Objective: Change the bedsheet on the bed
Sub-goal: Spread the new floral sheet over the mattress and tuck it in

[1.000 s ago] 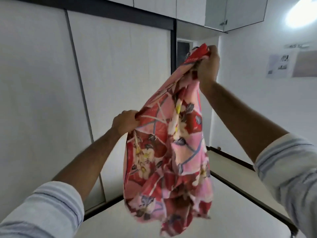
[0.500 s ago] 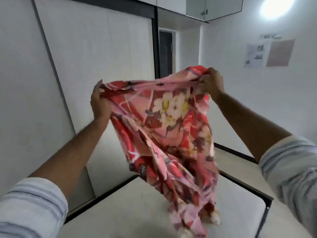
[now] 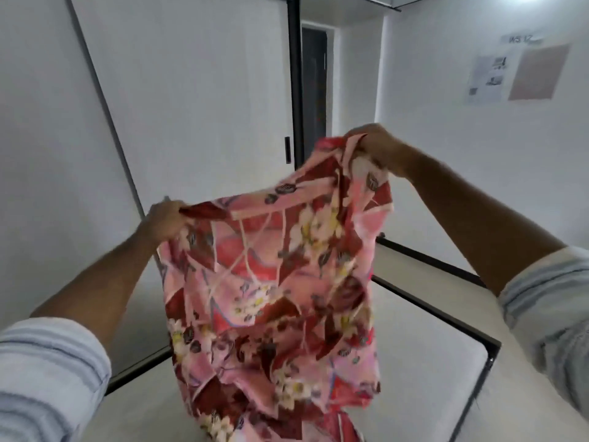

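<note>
The left hand [image 3: 165,218] grips one top corner of a pink and red floral bedsheet [image 3: 274,301] (bunched, hanging) above the bare white mattress [image 3: 414,362]; the right hand [image 3: 376,143], higher, grips the other corner.

Bedsheet [image 3: 274,295] pink-red floral; sleeves [image 3: 47,371] pale blue striped
</note>
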